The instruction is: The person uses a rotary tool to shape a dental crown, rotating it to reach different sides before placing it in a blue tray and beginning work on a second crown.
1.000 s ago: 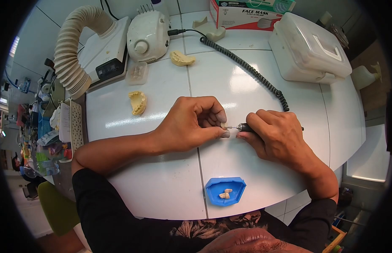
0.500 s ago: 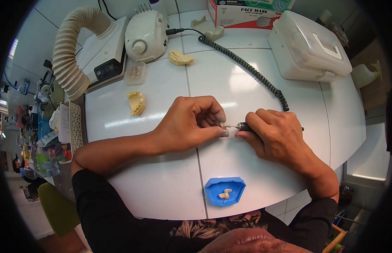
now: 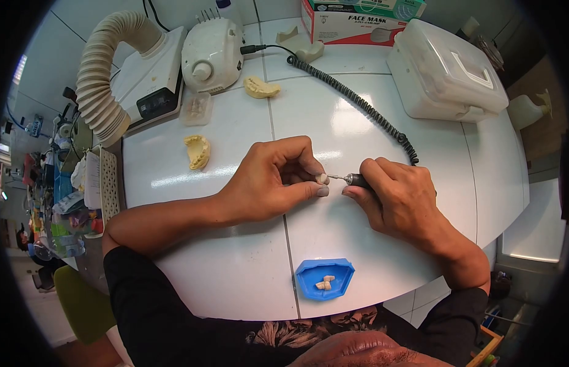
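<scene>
Between thumb and fingertips, my left hand (image 3: 275,177) pinches a small whitish dental crown (image 3: 321,179). My right hand (image 3: 399,194) is wrapped round a dark rotary handpiece (image 3: 358,180), its thin metal bur pointing left at the crown. The tip is at or very close to the crown; contact is too small to tell. A coiled black cord (image 3: 364,104) runs from near the right hand back to the white control unit (image 3: 212,55). Close to my body, a blue tray (image 3: 304,287) holds several small tooth-coloured pieces (image 3: 325,283).
Two yellowish dental casts lie at the back left, one upper (image 3: 261,87) and one nearer (image 3: 197,151). A small clear box (image 3: 197,109) and a ribbed hose (image 3: 97,76) stand nearby. At the back are a mask box (image 3: 351,24) and a white case (image 3: 446,73).
My left fingers have shifted slightly, and more of the crown shows now. The handpiece has tilted a little, its bur tip sitting slightly higher.
</scene>
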Available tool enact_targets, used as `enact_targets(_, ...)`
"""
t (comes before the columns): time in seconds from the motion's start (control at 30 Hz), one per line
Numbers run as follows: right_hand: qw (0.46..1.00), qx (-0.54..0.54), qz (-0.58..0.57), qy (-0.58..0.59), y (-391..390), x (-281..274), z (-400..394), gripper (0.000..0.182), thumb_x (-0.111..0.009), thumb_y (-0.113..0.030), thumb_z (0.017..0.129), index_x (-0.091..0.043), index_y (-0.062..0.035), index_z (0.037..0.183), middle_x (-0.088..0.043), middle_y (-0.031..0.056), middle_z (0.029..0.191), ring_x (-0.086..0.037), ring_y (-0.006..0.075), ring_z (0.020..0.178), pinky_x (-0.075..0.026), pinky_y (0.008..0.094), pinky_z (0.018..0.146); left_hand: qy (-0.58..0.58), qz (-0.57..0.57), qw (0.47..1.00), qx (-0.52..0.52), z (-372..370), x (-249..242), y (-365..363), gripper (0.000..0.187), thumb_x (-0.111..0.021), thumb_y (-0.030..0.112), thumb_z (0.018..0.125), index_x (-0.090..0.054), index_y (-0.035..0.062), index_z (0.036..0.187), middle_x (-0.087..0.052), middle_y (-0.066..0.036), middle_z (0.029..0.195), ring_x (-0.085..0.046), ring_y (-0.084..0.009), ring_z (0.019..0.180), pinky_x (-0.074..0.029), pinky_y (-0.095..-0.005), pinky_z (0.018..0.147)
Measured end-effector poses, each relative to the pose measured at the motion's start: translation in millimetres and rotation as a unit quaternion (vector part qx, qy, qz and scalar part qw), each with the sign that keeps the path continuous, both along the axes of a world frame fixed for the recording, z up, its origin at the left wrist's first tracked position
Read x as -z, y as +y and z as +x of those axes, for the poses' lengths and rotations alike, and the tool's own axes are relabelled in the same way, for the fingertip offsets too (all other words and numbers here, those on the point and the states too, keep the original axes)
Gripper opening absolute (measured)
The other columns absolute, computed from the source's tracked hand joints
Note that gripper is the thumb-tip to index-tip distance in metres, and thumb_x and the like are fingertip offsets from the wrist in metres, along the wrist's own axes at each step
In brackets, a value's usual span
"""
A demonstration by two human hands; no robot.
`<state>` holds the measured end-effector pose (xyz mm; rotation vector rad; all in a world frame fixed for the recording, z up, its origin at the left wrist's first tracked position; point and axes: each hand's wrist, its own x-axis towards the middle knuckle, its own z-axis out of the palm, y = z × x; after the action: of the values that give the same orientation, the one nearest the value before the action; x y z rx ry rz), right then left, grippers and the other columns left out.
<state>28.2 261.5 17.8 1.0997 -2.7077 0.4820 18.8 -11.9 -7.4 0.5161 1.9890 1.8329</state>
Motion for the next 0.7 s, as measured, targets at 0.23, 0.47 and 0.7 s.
enact_targets(0.23, 1.0, 0.002, 0.005, -0.006, -3, 1, 2, 0.035, -0.081, -0.035, 0.1, -0.062, -0.0073, 0.09, -0.06, 0.0059, 0.071, -0.067, 0.0256, 0.059, -0.049, 0.0403, 0.049, -0.018, -0.04, 0.999, 0.03, -2, -8, -1, 0.019, -0.08, -0.004, 0.097, -0.062, 0.0001, 0.101, -0.077, -0.013, 0.112, -0.077, -0.0153, 0.105, -0.064, -0.0298, 0.095)
enact_targets(0.47, 1.0, -0.004, 0.008, -0.004, -4, 1, 2, 0.034, -0.08, -0.035, 0.1, -0.062, -0.0077, 0.09, -0.06, 0.0059, 0.071, -0.068, 0.0253, 0.06, -0.049, 0.04, 0.049, -0.059, -0.044, 0.997, 0.03, -2, -12, 0, 0.022, -0.08, -0.002, 0.098, -0.059, 0.0017, 0.1, -0.077, -0.014, 0.111, -0.076, -0.0142, 0.103, -0.064, -0.0287, 0.092)
enact_targets(0.7, 1.0, -0.007, 0.007, -0.001, -3, 1, 2, 0.034, -0.08, -0.034, 0.1, -0.063, -0.008, 0.089, -0.06, 0.0054, 0.07, -0.068, 0.0244, 0.059, -0.049, 0.0397, 0.048, -0.064, -0.017, 0.998, 0.024, -1, -10, 0, 0.021, -0.082, -0.001, 0.098, -0.061, 0.0008, 0.099, -0.077, -0.014, 0.112, -0.076, -0.014, 0.101, -0.064, -0.0281, 0.09)
